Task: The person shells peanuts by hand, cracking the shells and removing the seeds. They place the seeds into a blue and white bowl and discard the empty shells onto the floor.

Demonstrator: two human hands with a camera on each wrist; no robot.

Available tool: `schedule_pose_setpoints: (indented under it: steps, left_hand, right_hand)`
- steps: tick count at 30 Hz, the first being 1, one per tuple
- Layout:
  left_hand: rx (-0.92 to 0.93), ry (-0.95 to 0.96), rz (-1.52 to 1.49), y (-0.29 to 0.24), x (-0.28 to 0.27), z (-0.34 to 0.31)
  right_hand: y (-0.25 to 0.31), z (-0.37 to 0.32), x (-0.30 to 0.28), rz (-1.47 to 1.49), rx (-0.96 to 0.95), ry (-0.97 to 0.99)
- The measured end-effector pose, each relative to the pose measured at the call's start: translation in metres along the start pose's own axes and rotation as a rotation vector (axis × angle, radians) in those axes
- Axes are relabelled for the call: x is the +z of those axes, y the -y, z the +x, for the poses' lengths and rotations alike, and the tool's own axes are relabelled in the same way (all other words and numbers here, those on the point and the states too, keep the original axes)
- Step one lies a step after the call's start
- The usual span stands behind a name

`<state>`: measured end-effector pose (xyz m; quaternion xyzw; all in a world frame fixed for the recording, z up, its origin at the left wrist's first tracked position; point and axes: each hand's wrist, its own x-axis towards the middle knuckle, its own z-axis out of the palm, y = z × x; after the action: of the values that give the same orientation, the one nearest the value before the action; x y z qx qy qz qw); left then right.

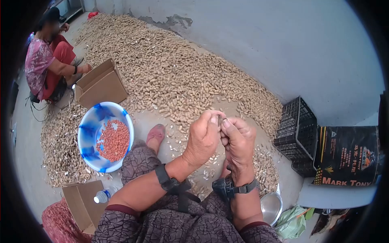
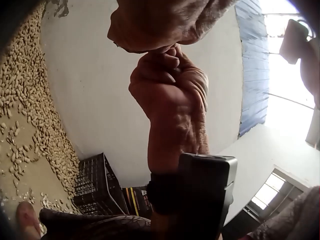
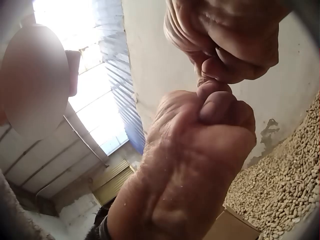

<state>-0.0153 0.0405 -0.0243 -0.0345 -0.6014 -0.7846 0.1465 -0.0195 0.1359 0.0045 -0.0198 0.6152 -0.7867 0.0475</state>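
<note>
In the head view my left hand [image 1: 201, 137] and right hand [image 1: 239, 141] meet fingertip to fingertip above the floor. Both pinch a small peanut [image 1: 219, 120] between thumbs and curled fingers, mostly covered by them. The right wrist view shows a bit of its tan shell [image 3: 201, 81] between the right hand [image 3: 225, 37] above and the left hand [image 3: 200, 135] below. In the left wrist view the left hand [image 2: 160, 22] is on top, touching the right hand [image 2: 170, 85], and the peanut is hidden.
Unshelled peanuts [image 1: 162, 69] lie heaped along the wall. A blue-white basin [image 1: 85, 133] with red kernels stands at left, between cardboard boxes [image 1: 103, 87] and a bottle [image 1: 104, 195]. Black crates [image 1: 298, 129] and a metal bowl [image 1: 270, 208] are at right. Another person [image 1: 50, 60] sits upper left.
</note>
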Motion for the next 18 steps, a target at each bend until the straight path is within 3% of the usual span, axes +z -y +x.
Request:
schedule_pose_setpoints:
  steps: [2,6,8,9,12,14,15,16,18]
  left_hand:
    - [-0.220,0.003,-0.092,-0.012,-0.003,0.001]
    - [-0.320,0.046,-0.286,-0.008,-0.005,0.003]
    - [-0.467,0.084,-0.586,-0.007,-0.009,0.005]
    - [-0.468,0.084,-0.589,-0.009,-0.010,0.007]
    - [-0.475,0.197,-0.396,-0.024,-0.023,0.018]
    - [-0.512,0.420,0.369,-0.043,-0.038,0.029]
    - [-0.528,0.426,0.370,-0.043,-0.043,0.028]
    - [-0.523,0.372,0.328,-0.043,-0.046,0.028]
    - [-0.521,0.333,0.282,-0.044,-0.043,0.026]
  right_hand:
    - [0.003,-0.004,0.003,0.054,-0.004,-0.004]
    - [0.001,-0.003,-0.001,0.058,-0.035,-0.028]
    - [0.004,-0.001,-0.004,0.162,0.027,0.049]
    - [0.007,-0.001,-0.007,0.158,0.028,0.047]
    - [0.019,-0.005,-0.021,0.071,0.128,0.125]
    - [0.034,-0.012,-0.040,-0.169,0.113,0.516]
    - [0.037,-0.009,-0.047,-0.229,0.106,0.639]
    - [0.036,-0.008,-0.049,-0.222,0.114,0.626]
    - [0.040,-0.005,-0.045,-0.207,0.104,0.249]
